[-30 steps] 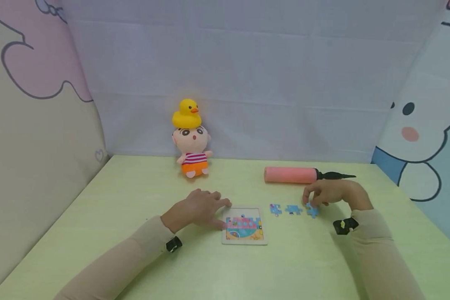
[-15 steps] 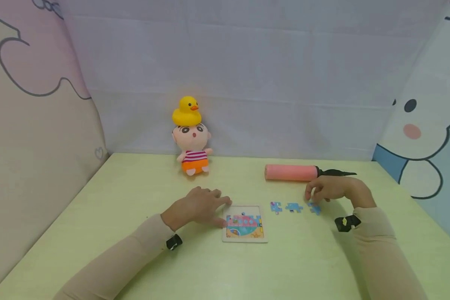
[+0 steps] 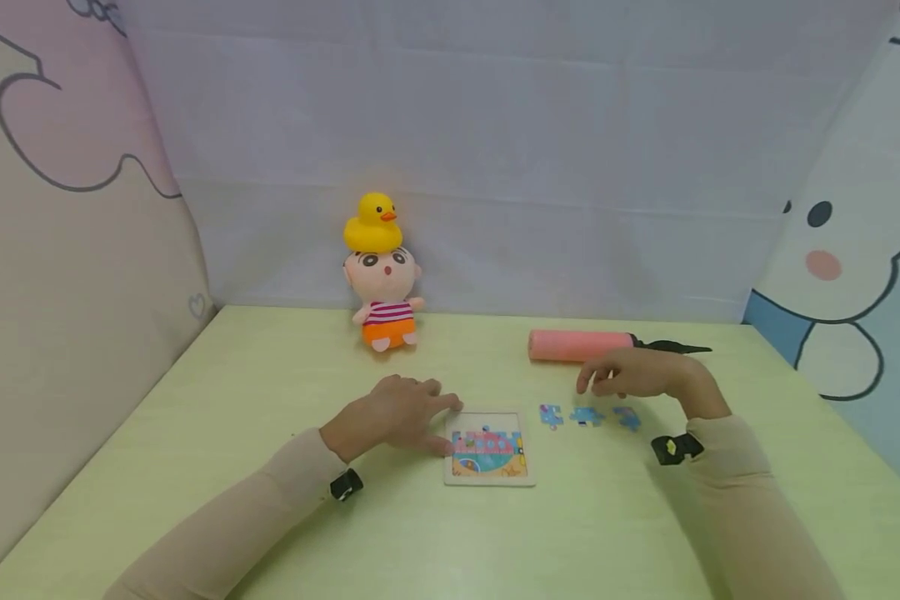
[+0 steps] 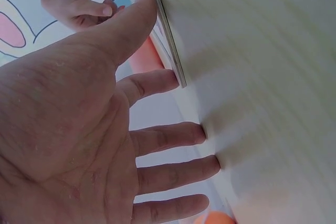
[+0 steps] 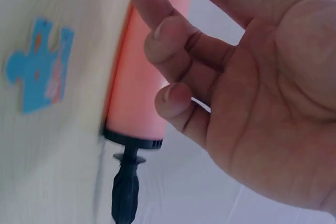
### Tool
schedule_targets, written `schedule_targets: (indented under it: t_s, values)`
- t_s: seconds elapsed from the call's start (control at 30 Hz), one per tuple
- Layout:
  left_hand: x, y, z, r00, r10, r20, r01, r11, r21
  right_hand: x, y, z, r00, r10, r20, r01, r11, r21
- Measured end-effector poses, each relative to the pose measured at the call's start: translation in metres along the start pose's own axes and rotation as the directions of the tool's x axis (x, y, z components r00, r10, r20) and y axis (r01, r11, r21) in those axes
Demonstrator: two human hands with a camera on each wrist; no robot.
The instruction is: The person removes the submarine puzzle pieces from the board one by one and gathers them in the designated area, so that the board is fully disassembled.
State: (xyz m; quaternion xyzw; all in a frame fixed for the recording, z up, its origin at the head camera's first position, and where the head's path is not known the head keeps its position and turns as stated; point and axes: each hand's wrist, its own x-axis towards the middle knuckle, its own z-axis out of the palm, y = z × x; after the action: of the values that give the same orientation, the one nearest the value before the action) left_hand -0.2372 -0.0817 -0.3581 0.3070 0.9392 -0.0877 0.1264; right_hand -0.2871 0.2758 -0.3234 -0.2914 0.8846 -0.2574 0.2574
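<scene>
My left hand (image 3: 393,419) rests at the left side of a small framed jigsaw puzzle (image 3: 490,481). Its thumb lies on the frame's edge and the index fingertip touches the upper left corner; in the left wrist view the fingers are spread and straight. The puzzle picture is a pink and teal submarine, with a bare strip at the top. To its right lie three loose blue puzzle pieces in a row: left (image 3: 551,416), middle (image 3: 587,416) and right (image 3: 627,418). My right hand (image 3: 641,372) hovers above the middle and right pieces, fingers loosely bent and holding nothing.
Behind the right hand lies a pink hand pump (image 3: 579,345) with a black nozzle (image 3: 671,346). A plush doll (image 3: 388,312) sits at the back of the table with a yellow rubber duck (image 3: 375,225) on its head.
My right hand has come away from the rightmost puzzle piece, which now lies flat and turned a little, and has shifted left toward the middle piece. My left hand stays at the frame.
</scene>
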Motion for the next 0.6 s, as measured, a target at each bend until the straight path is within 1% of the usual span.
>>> schedule_targets:
  t_s: [0.13, 0.3, 0.53, 0.6]
  values:
    - [0.000, -0.001, 0.001, 1.000, 0.002, -0.013, -0.003, 1.000, -0.012, 0.009, -0.012, 0.008, 1.000, -0.030, -0.008, 0.030, 0.999, -0.034]
    - [-0.002, -0.002, 0.002, 1.000, 0.008, -0.016, -0.008, 1.000, -0.030, 0.023, -0.028, 0.020, 0.996, -0.093, -0.014, 0.091, 0.989, -0.115]
    - [-0.001, -0.002, 0.002, 0.999, 0.017, -0.028, -0.017, 1.000, -0.004, 0.035, -0.048, 0.034, 0.977, -0.213, -0.003, 0.208, 0.960, -0.187]
    - [-0.001, -0.002, 0.002, 0.999, 0.018, -0.031, -0.018, 1.000, 0.007, 0.036, -0.053, 0.037, 0.974, -0.224, -0.005, 0.219, 0.954, -0.203]
